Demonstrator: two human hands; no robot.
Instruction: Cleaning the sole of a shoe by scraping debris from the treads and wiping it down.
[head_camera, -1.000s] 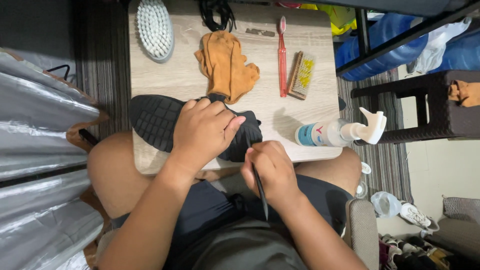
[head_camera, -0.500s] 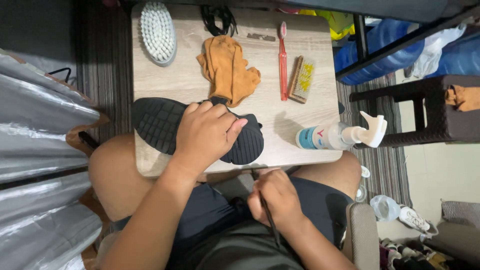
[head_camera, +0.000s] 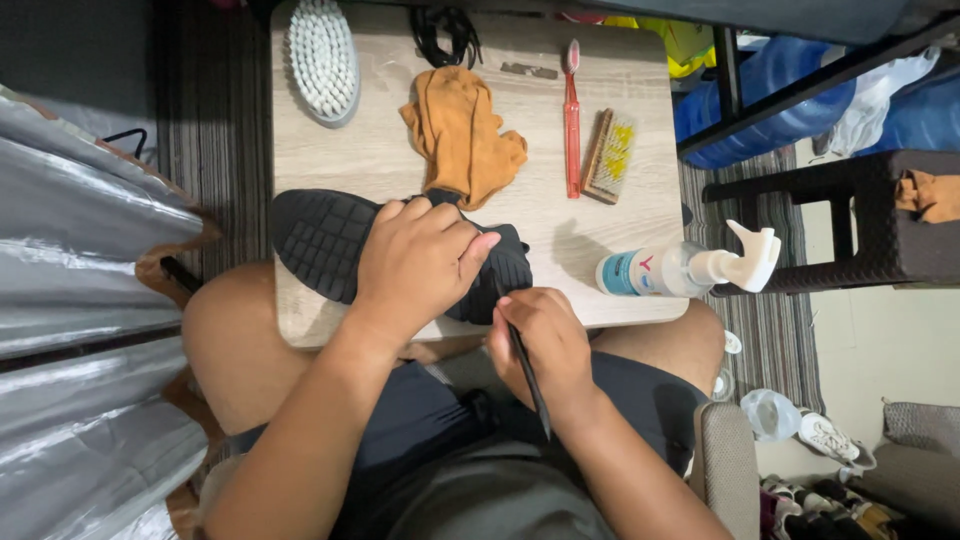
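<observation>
A black shoe (head_camera: 320, 240) lies sole-up on the small wooden table (head_camera: 620, 130), near its front edge. My left hand (head_camera: 420, 262) presses down on the middle of the shoe, fingers spread over the sole. My right hand (head_camera: 540, 345) sits at the table's front edge beside the shoe's right end. It grips a thin dark stick-like tool (head_camera: 528, 372) whose tip touches the shoe and whose tail points back toward my lap.
On the table lie a white bristle brush (head_camera: 322, 58), an orange cloth (head_camera: 460, 135), a red toothbrush (head_camera: 571, 110), a small wooden brush (head_camera: 610, 155), black laces (head_camera: 445, 28) and a spray bottle (head_camera: 680, 268) on its side. A dark stool (head_camera: 850, 230) stands right; silver sheeting left.
My right hand has come up from my lap to the shoe's right end with the thin tool. The left hand keeps pressing on the shoe.
</observation>
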